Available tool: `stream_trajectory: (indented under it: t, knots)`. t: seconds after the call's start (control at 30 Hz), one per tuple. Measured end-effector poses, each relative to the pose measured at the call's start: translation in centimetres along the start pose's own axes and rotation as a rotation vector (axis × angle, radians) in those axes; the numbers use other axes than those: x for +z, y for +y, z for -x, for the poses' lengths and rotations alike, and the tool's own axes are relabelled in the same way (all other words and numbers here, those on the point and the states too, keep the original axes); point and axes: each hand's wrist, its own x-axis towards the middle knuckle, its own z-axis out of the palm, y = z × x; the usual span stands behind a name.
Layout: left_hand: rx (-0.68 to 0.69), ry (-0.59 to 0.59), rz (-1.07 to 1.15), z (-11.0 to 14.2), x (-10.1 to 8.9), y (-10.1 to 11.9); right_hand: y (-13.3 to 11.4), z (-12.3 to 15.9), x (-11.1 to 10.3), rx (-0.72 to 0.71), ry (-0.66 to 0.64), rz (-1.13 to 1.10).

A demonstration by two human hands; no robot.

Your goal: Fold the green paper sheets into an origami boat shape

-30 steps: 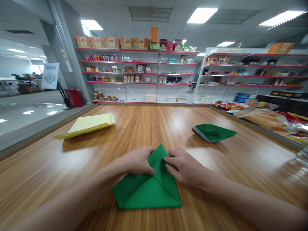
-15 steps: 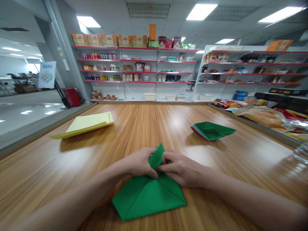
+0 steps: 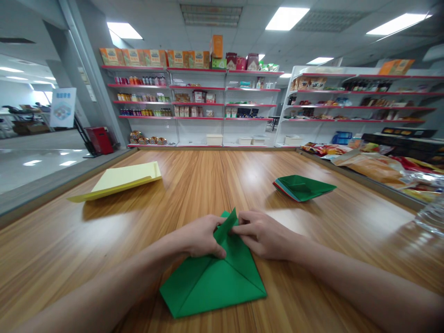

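A sheet of green folding paper (image 3: 217, 286) lies creased on the wooden table in front of me, with one flap standing up at its far end. My left hand (image 3: 204, 238) grips the paper beside that flap, thumb on top and the other fingers partly hidden behind it. On the far right part of the sheet, my right hand (image 3: 265, 235) has its fingers curled, with the index fingertip against the raised flap. Whether the right fingers pinch the paper or only press it is hard to see, but they touch it.
A yellow paper stack (image 3: 121, 180) rests at the left of the table (image 3: 194, 180). Folded coloured papers with green on top (image 3: 305, 187) lie at the right. A clear plastic object (image 3: 432, 217) and snack packets (image 3: 374, 169) are along the right edge. Stocked shelves (image 3: 197, 101) stand behind.
My right hand has shifted slightly up and away from my left hand, uncovering more of the paper's right side. The raised flap looks narrower and more upright. The view has turned slightly.
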Motion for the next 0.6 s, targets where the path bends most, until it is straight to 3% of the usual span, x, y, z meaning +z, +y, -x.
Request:
stream_trajectory:
  t: [0.13,0.37,0.5,0.6]
  knots:
    - [-0.077,0.009,0.001,0.0,0.0,0.3,0.7,0.1,0.0,0.096,0.023,0.075]
    - [-0.144,0.006,-0.013,0.0,0.2,0.4,-0.7,0.0,0.1,-0.135,-0.019,0.017]
    - [-0.090,-0.033,-0.011,0.0,-0.1,0.4,-0.9,-0.2,-0.2,-0.108,-0.032,-0.006]
    - [-0.124,-0.039,-0.057,0.1,-0.3,0.6,-0.3,-0.3,-0.3,-0.065,-0.028,0.010]
